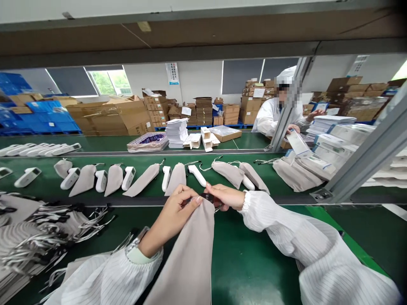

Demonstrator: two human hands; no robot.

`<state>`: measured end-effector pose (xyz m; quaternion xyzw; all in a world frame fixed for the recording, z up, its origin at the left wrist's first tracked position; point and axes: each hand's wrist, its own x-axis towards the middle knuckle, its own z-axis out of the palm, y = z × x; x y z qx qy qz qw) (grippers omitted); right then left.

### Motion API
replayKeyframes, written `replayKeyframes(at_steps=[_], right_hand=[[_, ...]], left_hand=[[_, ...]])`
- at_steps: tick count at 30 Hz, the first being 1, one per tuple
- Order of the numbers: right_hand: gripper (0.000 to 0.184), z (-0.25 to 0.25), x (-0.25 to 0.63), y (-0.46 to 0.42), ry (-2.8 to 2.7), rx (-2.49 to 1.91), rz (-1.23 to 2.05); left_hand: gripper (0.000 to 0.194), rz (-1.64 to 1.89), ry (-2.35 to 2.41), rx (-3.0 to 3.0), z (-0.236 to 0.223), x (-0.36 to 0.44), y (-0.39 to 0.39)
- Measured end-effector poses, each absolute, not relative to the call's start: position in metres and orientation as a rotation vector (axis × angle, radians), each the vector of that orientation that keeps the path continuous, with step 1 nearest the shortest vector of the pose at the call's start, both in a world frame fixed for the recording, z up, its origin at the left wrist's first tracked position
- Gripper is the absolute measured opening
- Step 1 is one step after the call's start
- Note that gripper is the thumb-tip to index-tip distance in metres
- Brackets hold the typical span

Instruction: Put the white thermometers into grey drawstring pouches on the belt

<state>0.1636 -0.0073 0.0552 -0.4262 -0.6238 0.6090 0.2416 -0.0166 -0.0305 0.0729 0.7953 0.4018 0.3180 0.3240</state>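
Observation:
A long grey drawstring pouch [193, 250] hangs from my hands, its upper end raised over the green bench. My left hand [178, 212] pinches the cloth at its top corner between thumb and fingers. Close beside it, my right hand [225, 197] is closed at the pouch's mouth, where a small black cord lock [208, 197] shows by the fingertips. Whether anything is inside the pouch, I cannot tell. Just beyond my fingers a white handheld device [197, 175] lies on the belt, among similar devices and grey pouches [176, 178].
Many empty-looking pouches [28, 237] with loose cords are heaped at left. A metal post [346, 156] rises at right, near stacked white boxes [337, 144]. Across the line a co-worker [270, 116] handles a white box [299, 144]. A shelf beam [159, 53] crosses overhead.

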Motion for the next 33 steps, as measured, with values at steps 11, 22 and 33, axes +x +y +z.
replayKeyframes(at_steps=[11, 22, 33], right_hand=[[0.048, 0.056, 0.164, -0.025, -2.351, -1.001, 0.353], [0.058, 0.045, 0.145, -0.051, -2.596, -1.032, 0.201], [0.045, 0.040, 0.183, -0.008, -2.193, -1.157, 0.685]], left_hand=[[0.024, 0.669, 0.922, 2.149, 0.085, -0.023, -0.032], [0.024, 0.646, 0.925, 2.191, 0.090, -0.013, -0.043], [0.040, 0.392, 1.294, 1.995, 0.100, -0.050, -0.056]])
